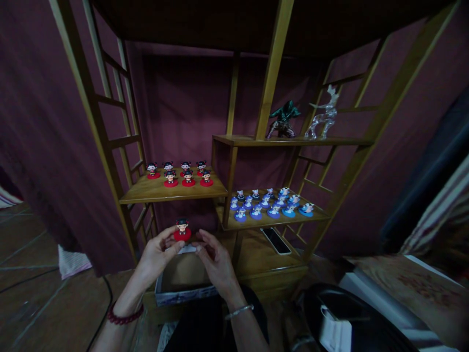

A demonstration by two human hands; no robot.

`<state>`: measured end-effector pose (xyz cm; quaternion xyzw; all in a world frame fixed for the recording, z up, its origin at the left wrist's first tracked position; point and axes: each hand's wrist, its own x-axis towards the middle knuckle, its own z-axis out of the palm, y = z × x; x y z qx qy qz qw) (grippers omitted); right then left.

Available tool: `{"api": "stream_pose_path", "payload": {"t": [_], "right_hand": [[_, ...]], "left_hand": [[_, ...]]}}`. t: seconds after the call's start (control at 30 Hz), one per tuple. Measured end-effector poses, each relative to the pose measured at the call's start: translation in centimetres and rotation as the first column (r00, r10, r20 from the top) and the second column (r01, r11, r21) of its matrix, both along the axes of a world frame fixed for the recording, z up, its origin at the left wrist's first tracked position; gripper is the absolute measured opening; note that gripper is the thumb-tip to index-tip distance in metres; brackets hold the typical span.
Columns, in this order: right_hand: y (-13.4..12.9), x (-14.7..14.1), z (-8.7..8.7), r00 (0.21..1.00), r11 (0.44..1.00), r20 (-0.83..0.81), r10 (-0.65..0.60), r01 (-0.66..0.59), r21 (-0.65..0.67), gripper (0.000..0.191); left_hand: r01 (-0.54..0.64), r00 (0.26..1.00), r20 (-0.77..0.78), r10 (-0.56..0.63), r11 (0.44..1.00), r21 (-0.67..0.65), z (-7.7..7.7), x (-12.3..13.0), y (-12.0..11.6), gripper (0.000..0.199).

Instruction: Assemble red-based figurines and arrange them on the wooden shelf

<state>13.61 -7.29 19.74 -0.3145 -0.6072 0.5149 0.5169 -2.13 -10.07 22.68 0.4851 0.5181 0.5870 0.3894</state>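
Observation:
My left hand [157, 255] is closed on the red round base of a small figurine [182, 229] with black hair buns, held upright above an open cardboard box [185, 295]. Close to the figurine's right side is my right hand [216, 261], its thumb and forefinger apart and slightly curled. Between the hands, just below the figurine, shows a small white piece [188, 249]; whether the right thumb touches it I cannot tell. Several similar red-based figurines [188, 179] stand in two rows on the left shelf [146, 192] beyond my hands.
Several blue and purple figurines [256, 211] crowd the lower right shelf. Above them stand a dark green figure [284, 121] and a clear deer figurine [325, 115]. A phone [275, 241] lies on the cabinet bottom. A wooden post [273, 68] divides the upper part.

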Motion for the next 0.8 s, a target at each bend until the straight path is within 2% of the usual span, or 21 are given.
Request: {"api": "stream_pose_path", "payload": {"t": [0.13, 0.23, 0.4, 0.5, 0.63, 0.8], "right_hand": [[0.4, 0.1, -1.0, 1.0, 0.999, 0.001, -0.025, 0.025, -0.045, 0.036], [0.5, 0.3, -1.4, 1.0, 0.997, 0.007, -0.026, 0.027, -0.076, 0.037], [0.4, 0.0, -0.5, 0.999, 0.998, 0.024, -0.028, 0.029, -0.048, 0.033], [0.4, -0.7, 1.6, 1.0, 1.0, 0.008, 0.007, -0.007, 0.029, 0.029], [0.9, -2.3, 5.6, 0.999, 0.979, -0.009, 0.048, -0.045, 0.201, 0.025], [2.7, -4.5, 10.1, 0.998, 0.884, 0.06, -0.037, 0.005, 0.468, 0.024]], "left_hand": [[-0.051, 0.997, -0.061, 0.053, 0.998, 0.03, 2.4, -1.4, -0.3, 0.058], [-0.089, 0.988, -0.116, 0.1, 0.991, 0.1, 4.4, -2.0, -0.4, 0.056], [-0.115, 0.978, -0.155, 0.143, 0.977, 0.18, 6.9, -2.2, -0.3, 0.054], [-0.103, 0.978, -0.158, 0.136, 0.974, 0.202, 7.5, -2.2, -0.2, 0.054], [-0.118, 0.978, -0.143, 0.151, 0.969, 0.217, 7.8, -2.5, 0.2, 0.055], [-0.19, 0.969, -0.113, 0.221, 0.952, 0.239, 8.8, -3.3, 0.7, 0.06]]}}
